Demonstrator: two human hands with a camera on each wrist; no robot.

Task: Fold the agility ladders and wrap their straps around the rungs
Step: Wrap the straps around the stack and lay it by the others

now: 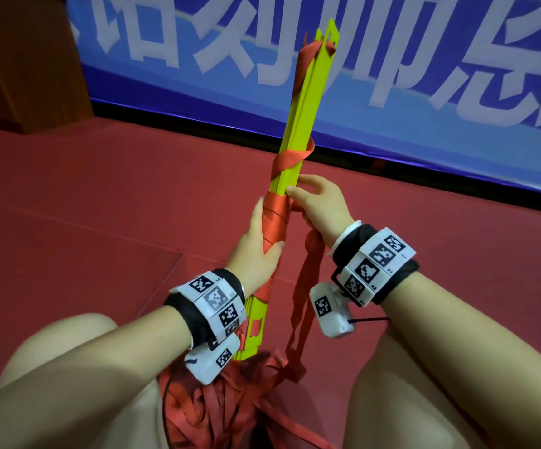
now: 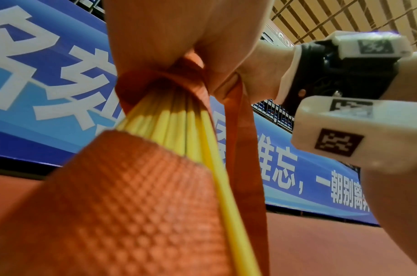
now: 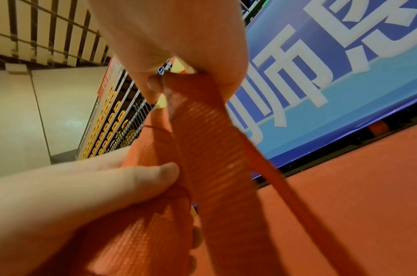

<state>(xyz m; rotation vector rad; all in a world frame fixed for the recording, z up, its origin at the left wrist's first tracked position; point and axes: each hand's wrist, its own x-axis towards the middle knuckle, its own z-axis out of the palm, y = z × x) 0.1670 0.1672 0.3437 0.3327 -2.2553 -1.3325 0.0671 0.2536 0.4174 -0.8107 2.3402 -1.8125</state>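
The rungs (image 1: pixel 298 131) stand as one yellow bundle, tilted, betw. the knees. The left hand (image 1: pixel 256 244) grips it low – fingers curled round the wound strap (image 1: pixel 274 218), thumb across the front. The right hand (image 1: pixel 322 202) is just beside, on the right: fingers pinch the loose strap at the bundle's edge, and the rest hangs down to the floor (image 1: pixel 100 202).

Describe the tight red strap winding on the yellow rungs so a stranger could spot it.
Start at the bundle of yellow-green rungs standing before the blue banner. Follow it down to the left hand: the strap winding there is dense, overlapping, unlike the single loose turn above.
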